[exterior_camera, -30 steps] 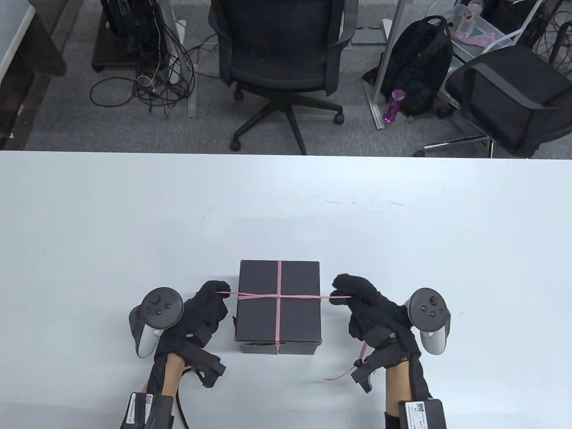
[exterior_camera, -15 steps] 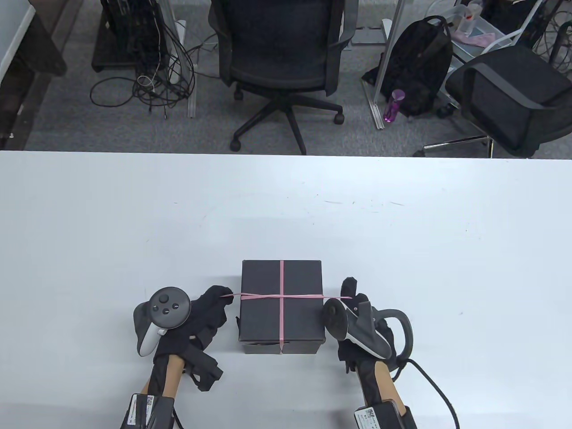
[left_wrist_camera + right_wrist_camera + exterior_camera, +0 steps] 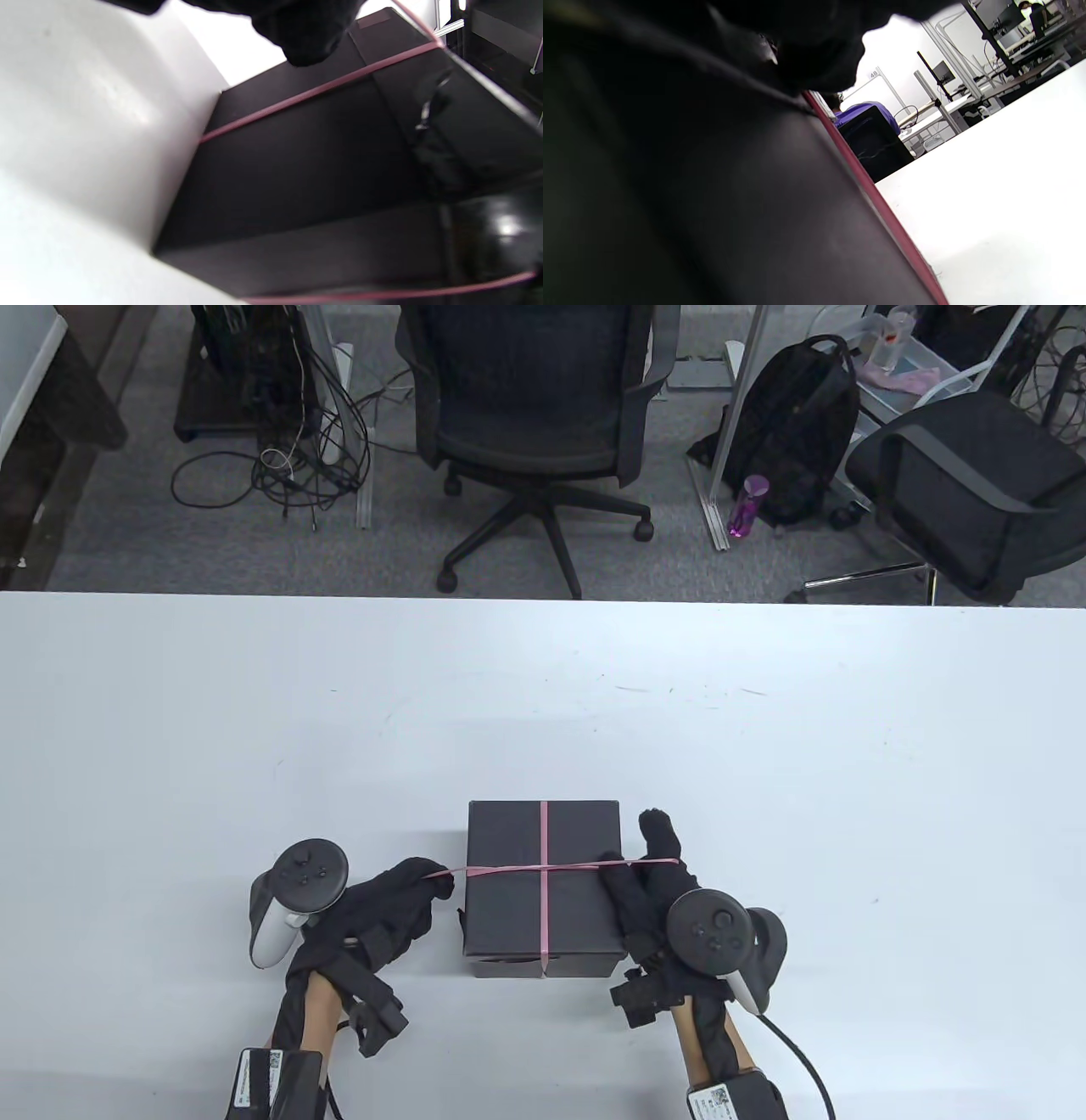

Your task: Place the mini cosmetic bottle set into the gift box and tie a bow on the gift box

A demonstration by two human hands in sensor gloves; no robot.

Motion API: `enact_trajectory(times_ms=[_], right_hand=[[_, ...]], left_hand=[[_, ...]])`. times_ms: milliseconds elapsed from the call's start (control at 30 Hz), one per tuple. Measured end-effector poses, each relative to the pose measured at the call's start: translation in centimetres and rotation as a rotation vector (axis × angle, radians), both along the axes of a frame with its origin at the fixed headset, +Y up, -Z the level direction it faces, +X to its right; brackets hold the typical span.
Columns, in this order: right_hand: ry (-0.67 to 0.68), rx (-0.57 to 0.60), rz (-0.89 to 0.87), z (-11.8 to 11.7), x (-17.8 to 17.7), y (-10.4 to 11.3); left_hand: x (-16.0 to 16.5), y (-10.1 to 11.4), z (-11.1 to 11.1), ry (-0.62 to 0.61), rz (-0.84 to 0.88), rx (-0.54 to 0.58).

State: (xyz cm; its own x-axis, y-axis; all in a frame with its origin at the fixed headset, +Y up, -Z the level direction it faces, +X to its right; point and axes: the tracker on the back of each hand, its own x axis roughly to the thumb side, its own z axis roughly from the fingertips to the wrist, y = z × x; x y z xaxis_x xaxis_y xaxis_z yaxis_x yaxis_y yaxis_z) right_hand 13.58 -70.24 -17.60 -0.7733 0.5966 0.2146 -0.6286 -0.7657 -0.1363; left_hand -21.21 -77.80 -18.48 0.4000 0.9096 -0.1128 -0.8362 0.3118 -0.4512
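The black gift box (image 3: 509, 899) stands lid-on near the table's front edge. A pink ribbon (image 3: 543, 867) crosses on its lid and runs taut off both sides. My left hand (image 3: 428, 881) is just left of the box and pinches the ribbon's left end. My right hand (image 3: 649, 869) lies against the box's right edge, one finger on the lid and another pointing away, with the ribbon drawn across it. In the left wrist view the ribbon (image 3: 318, 89) runs over the box's side (image 3: 297, 182). The right wrist view shows ribbon (image 3: 874, 199) along a blurred box edge. No bottles are visible.
The white table (image 3: 764, 729) stretches wide to the back and to both sides of the box. Beyond its far edge are office chairs (image 3: 534, 415), a black backpack (image 3: 797, 424) and floor cables.
My right hand has rolled palm-down and moved left against the box, still keeping the ribbon taut. The box has slid slightly right. The loose ribbon tail by my right wrist has gone from sight.
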Motion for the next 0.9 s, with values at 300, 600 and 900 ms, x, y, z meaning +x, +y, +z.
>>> enact_trajectory(times_ms=[300,600,900], right_hand=[[-0.012,0.005,0.014,0.1,-0.1,0.1],[-0.023,0.012,0.061,0.3,-0.4,0.3],[-0.054,0.031,0.167,0.7,-1.1,1.0]], left_hand=[[-1.7,-2.5,-0.5,-0.151,0.452,-0.232],[0.0,0.7,-0.5,-0.126,-0.247,-0.206],[1.1,2.1,-0.2,-0.312,-0.109,-0.113]])
